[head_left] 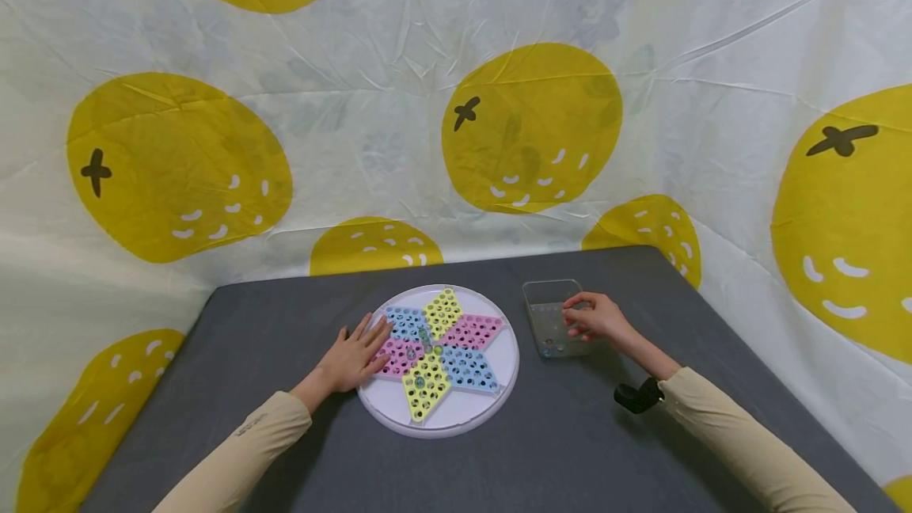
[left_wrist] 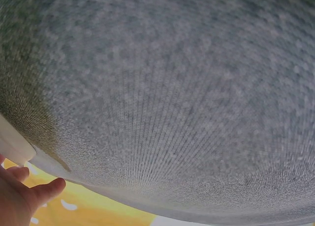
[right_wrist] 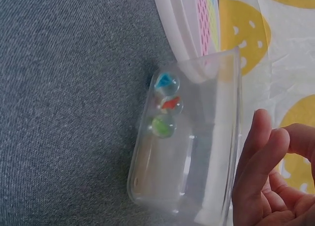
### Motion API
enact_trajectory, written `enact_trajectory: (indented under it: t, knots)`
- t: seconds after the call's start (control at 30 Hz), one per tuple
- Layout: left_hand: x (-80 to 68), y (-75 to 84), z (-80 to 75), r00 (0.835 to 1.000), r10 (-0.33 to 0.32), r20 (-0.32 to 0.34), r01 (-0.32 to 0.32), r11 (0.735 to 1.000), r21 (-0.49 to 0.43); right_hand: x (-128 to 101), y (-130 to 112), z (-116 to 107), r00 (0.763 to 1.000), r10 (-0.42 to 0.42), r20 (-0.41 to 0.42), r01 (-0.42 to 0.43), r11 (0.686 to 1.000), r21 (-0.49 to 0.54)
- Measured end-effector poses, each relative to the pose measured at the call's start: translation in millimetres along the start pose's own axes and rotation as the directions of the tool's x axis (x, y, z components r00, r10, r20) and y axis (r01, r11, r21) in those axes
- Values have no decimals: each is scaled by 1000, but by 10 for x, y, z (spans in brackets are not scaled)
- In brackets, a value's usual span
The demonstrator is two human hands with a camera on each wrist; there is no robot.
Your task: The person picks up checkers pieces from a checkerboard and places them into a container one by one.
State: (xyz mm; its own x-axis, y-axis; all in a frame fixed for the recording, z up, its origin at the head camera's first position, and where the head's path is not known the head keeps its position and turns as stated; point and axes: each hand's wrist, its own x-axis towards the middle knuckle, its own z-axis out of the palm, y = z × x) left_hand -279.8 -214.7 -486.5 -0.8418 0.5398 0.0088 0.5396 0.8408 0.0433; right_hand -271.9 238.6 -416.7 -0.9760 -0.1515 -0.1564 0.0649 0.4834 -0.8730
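Note:
A round white board [head_left: 492, 386] with a star of pink, blue and yellow holed panels lies mid-table. A few glass marbles [head_left: 425, 336] sit in holes near its centre. My left hand [head_left: 359, 355] rests flat on the board's left side, fingers straight; the left wrist view shows that hand [left_wrist: 22, 197] beside the board's rim [left_wrist: 12, 146]. To the right stands a clear plastic box [head_left: 545, 295]. My right hand [head_left: 597, 317] hovers at its right wall with fingers [right_wrist: 261, 167] loosely bent and nothing visible in them. Three marbles [right_wrist: 165, 106], blue, red and green, lie in the box [right_wrist: 197, 157].
The grey cloth-covered table [head_left: 584, 434] ends at a white backdrop with yellow fruit prints [head_left: 530, 125] behind and at both sides. A black wrist device [head_left: 637, 396] sits on the right forearm. Bare table lies in front of the board and around the box.

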Motion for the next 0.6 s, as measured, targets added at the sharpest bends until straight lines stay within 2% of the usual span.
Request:
enact_trajectory:
  t: [0.6]
  knots:
    - [-3,14,-13,1000,-5,4,5,1000,-4,-28,-208,171,1000,-11,12,11,1000,8]
